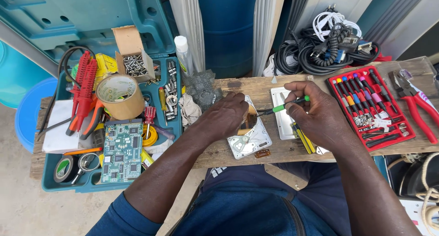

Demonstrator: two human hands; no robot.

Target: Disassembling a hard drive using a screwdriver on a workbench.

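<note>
My left hand [224, 116] rests on an opened silver hard drive body [249, 140] on a wooden bench top [283, 150], holding it down. My right hand [315, 114] grips a thin green-handled screwdriver [286, 105], its dark tip pointing left into the drive near my left fingers. A flat silver cover plate [280, 117] lies just right of the drive, partly under my right hand. Yellow-handled tools [303, 141] lie below that hand. A small brown part [262, 153] sits at the bench's near edge.
A red tray of coloured precision screwdrivers [368, 108] and red-handled pliers [418, 108] lie to the right. On the left, a teal toolbox [68, 183] holds a green circuit board [120, 150], brown tape roll [120, 95], box of screws [135, 64], red tools. Black cables [320, 50] lie behind.
</note>
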